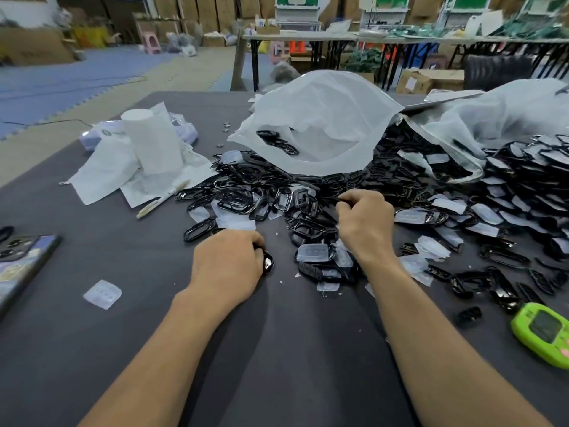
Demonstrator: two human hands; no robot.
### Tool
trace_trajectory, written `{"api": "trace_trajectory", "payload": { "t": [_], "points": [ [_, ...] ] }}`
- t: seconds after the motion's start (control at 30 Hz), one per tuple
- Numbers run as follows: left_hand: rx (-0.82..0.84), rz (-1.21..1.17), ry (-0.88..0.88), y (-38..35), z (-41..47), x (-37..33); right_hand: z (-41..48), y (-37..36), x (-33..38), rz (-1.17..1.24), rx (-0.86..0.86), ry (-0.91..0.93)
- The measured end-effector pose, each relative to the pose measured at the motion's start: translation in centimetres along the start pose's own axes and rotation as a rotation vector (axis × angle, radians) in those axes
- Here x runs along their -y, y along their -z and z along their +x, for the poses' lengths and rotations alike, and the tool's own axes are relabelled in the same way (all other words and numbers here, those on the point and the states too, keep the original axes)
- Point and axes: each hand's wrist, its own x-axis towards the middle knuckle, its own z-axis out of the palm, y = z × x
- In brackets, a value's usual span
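A big heap of black plastic frames (246, 198) and clear rubbery pads (311, 251) covers the middle and right of the dark table (292, 349). My left hand (228, 266) rests on the table near the heap's front edge, its fingers curled round a glossy black shell piece (268, 262). My right hand (366, 223) is over the heap with its fingers bent inward, pinching a small black part (340, 201) that is mostly hidden. A white mesh bag (320, 127) lies open behind the heap with a few black frames inside.
A white paper roll (154, 140) on crumpled sheets and a pen (163, 198) lie at the left. A phone (18, 257) sits at the left edge, a single clear pad (102, 294) near it. A green handheld device (545, 334) lies at the right edge.
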Motion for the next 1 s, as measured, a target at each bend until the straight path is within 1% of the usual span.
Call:
{"api": "trace_trajectory", "payload": {
  "t": [0.03,0.07,0.1,0.13,0.2,0.27,0.3,0.4,0.47,0.6,0.67,0.7,0.8,0.83,0.9,1.0],
  "points": [
    [0.019,0.016,-0.038,0.1,0.3,0.1,-0.9,-0.3,0.7,0.103,0.005,0.034],
    [0.017,0.027,-0.072,0.2,0.5,0.2,-1.7,-0.9,1.5,0.227,0.048,0.04],
    [-0.017,0.015,-0.088,0.3,0.6,0.3,-2.6,-1.4,2.3,0.376,0.127,0.006],
    [-0.073,-0.026,-0.064,0.4,0.6,0.5,-3.5,-2.0,2.9,0.536,0.215,-0.054],
    [-0.178,-0.195,0.115,0.6,0.2,0.7,-4.8,-2.9,3.5,0.755,0.339,-0.169],
    [-0.233,-0.458,0.305,0.5,-0.2,0.7,-5.1,-2.9,3.2,0.788,0.372,-0.196],
    [-0.241,-0.597,0.358,0.3,-0.3,0.5,-5.0,-2.6,3.0,0.782,0.371,-0.189],
    [-0.221,-0.981,0.403,0.0,-0.4,-0.8,-4.8,-2.3,2.8,0.787,0.391,-0.168],
    [-0.231,-1.105,0.417,-0.3,-0.3,-1.1,-5.0,-2.3,3.0,0.792,0.415,-0.152],
    [-0.213,-1.199,0.44,-0.6,0.0,-1.1,-4.8,-1.9,3.1,0.846,0.397,-0.155],
    [-0.201,-1.2,0.436,-0.8,0.1,-1.1,-4.5,-1.5,3.0,0.868,0.377,-0.155],
    [-0.22,-1.116,0.419,-0.9,0.0,-1.0,-4.3,-1.3,2.9,0.878,0.369,-0.154],
    [-0.342,-0.697,0.325,-0.5,-0.5,-0.7,-4.2,-0.8,2.8,0.896,0.339,-0.152],
    [-0.382,-0.62,0.299,-0.3,-0.6,-0.5,-4.1,-0.8,2.8,0.896,0.331,-0.155],
    [-0.417,-0.576,0.246,-0.4,-0.4,-0.3,-4.1,-0.8,2.8,0.883,0.324,-0.156],
    [-0.351,-0.552,0.135,-1.2,-0.1,-0.5,-4.1,-1.0,2.7,0.823,0.312,-0.145]
  ]
}}
